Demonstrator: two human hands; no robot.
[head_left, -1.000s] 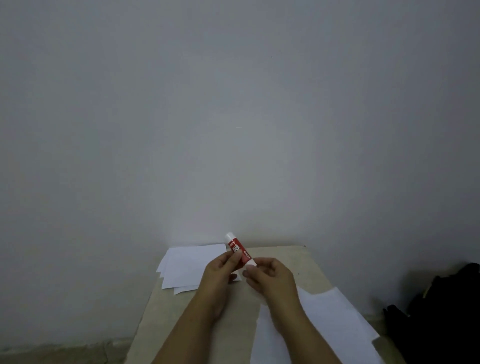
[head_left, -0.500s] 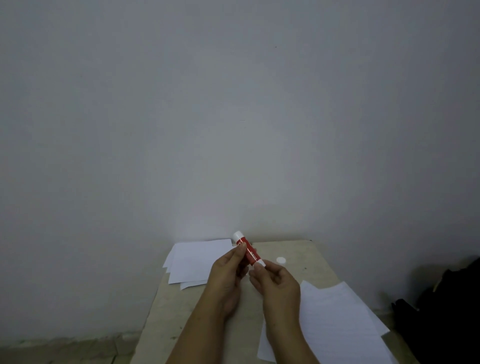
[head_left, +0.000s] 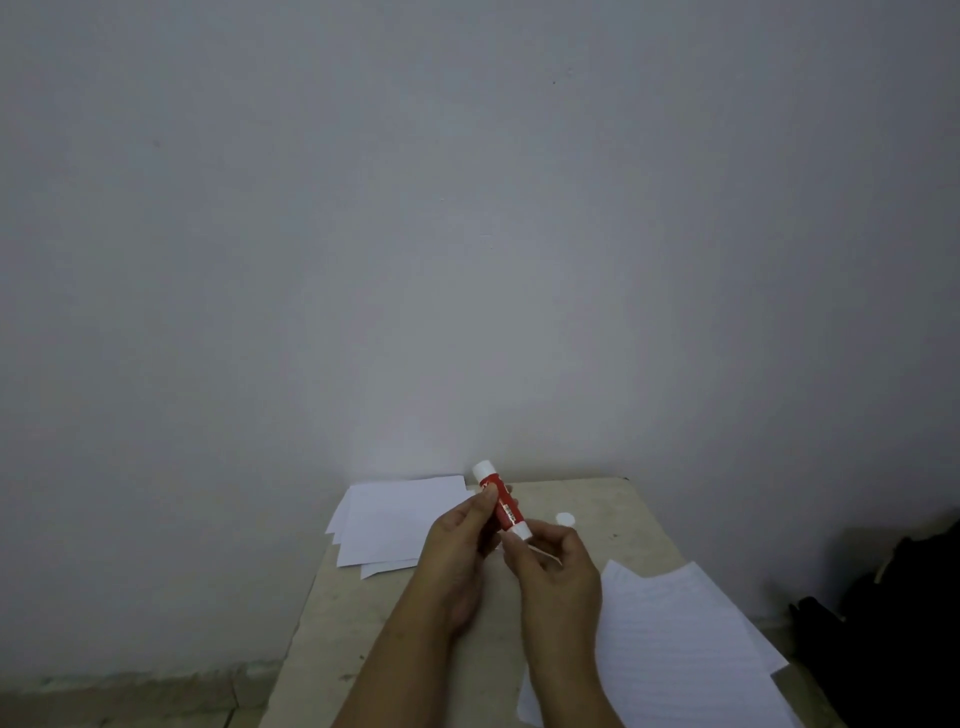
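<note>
A beige table (head_left: 363, 623) is seen against a wall. Lined sheets (head_left: 675, 639) are spread along its right edge, and blank sheets (head_left: 400, 519) are stacked at its far left corner. Above the table's middle, a red glue stick (head_left: 501, 506) is held tilted: its body is gripped by the left hand (head_left: 457, 551), and its lower white end is pinched by the right hand (head_left: 561, 577). A small white cap (head_left: 564, 518) is left lying near the far edge.

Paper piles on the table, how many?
2. The far-left pile lies fanned at the table's back corner, past the left hand; the near-right pile lies beside the right hand, cut off by the frame's bottom edge. More sheets may be hidden there.
</note>
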